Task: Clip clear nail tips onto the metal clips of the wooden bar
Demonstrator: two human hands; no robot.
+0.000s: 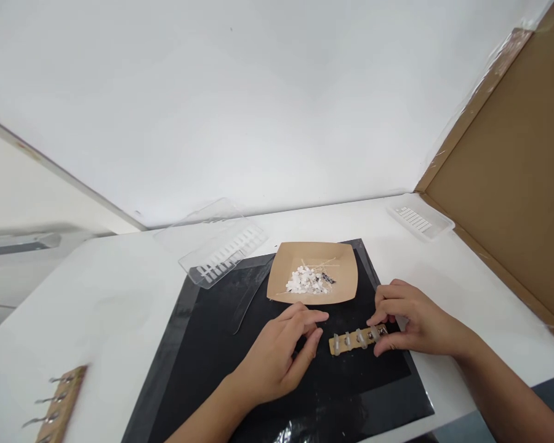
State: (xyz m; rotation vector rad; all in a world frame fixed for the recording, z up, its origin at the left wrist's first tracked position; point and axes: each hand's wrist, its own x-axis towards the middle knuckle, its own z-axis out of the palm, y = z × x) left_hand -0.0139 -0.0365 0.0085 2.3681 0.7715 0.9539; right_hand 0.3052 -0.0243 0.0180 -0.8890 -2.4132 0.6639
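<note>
A short wooden strip (352, 340) lies on the black mat, with several small translucent pieces and metal bits along its top. My right hand (409, 320) has its thumb and index finger on either side of the strip's right end, pinching it. To the left of the strip is my left hand (286, 351), holding nothing, with index finger and thumb stretched out and apart. Beyond both hands sits a brown paper tray (314, 249). Inside it is a heap of small white bits (303, 280), along with thin sticks and a few dark patterned pieces.
The black mat (203, 351) covers part of the white table. A clear plastic case (221, 246) with white strips overlaps its back left corner. Another translucent case (420, 221) lies at right, near a cardboard panel (512, 160). A wooden strip with metal hooks (62, 406) is at lower left.
</note>
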